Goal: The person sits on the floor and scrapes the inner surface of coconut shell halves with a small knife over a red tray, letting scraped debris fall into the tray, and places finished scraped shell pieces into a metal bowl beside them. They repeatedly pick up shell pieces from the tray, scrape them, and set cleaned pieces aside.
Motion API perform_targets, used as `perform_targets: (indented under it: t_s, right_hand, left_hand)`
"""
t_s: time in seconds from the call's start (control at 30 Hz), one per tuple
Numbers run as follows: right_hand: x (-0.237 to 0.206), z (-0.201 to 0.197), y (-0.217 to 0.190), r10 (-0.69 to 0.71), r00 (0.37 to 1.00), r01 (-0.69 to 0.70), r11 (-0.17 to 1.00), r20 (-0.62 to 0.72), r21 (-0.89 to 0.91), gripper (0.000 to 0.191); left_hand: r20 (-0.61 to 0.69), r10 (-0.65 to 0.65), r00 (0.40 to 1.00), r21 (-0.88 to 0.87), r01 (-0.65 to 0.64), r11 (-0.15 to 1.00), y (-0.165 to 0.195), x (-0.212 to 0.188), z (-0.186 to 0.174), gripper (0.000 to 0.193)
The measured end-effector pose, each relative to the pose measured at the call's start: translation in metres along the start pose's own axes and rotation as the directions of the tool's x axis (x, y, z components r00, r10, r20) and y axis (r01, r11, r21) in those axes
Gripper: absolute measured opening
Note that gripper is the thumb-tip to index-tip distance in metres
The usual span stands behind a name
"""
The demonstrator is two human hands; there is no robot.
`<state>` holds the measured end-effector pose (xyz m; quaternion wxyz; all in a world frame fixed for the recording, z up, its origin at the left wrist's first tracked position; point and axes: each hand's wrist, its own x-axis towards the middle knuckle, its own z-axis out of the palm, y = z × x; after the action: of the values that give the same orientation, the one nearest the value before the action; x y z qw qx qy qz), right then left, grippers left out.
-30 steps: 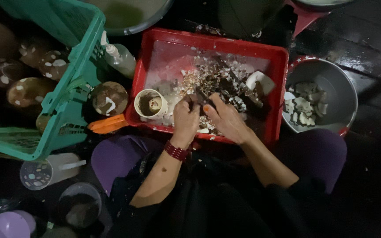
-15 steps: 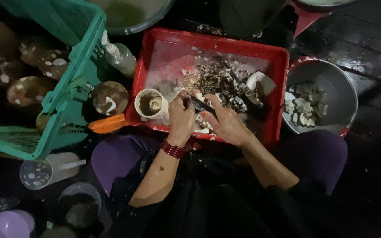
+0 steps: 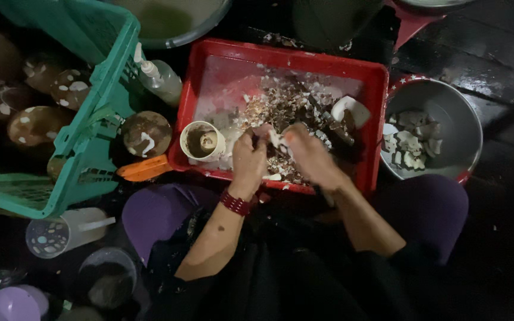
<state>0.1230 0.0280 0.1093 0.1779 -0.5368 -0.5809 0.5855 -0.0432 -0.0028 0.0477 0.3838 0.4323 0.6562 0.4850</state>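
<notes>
Head view: both hands, left hand (image 3: 250, 159) and right hand (image 3: 308, 156), gripped a white coconut piece (image 3: 276, 140) over the red tray (image 3: 376, 119); a slipping blade risked nicking fingers.

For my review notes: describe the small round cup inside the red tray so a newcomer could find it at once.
Start at the red tray in the middle. In its near left corner, just left of the left hand, stands a small cream cup with a dark inside. It is the only whole round container in the tray; everything else there is broken shell and white pieces.
</notes>
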Motion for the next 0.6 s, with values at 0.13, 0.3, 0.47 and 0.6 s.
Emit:
perform_targets:
  t_s: [0.13,0.3,0.47,0.6]
  right_hand:
    - [-0.007,-0.019,-0.011,0.009,0.997,0.000,0.993,-0.077,0.117,0.032]
    - [0.001,-0.007,0.006,-0.054,0.994,0.069,0.984,-0.094,0.163,0.026]
    - [0.017,-0.049,0.027,-0.405,0.888,0.356,0.905,-0.216,-0.232,0.026]
    - [-0.007,-0.130,0.026,-0.139,0.883,-0.162,0.807,-0.449,-0.568,0.035]
  left_hand:
    - [0.029,-0.029,0.999,-0.340,0.038,0.940,-0.014,0.008,-0.004,0.015]
    - [0.214,-0.196,0.957,-0.553,0.284,0.783,-0.020,0.006,0.006,0.020]
    - [0.274,-0.246,0.930,-0.341,0.333,0.879,-0.020,0.004,0.011,0.027]
    - [0.144,-0.079,0.986,-0.052,0.088,0.995,-0.023,0.014,-0.001,0.034]
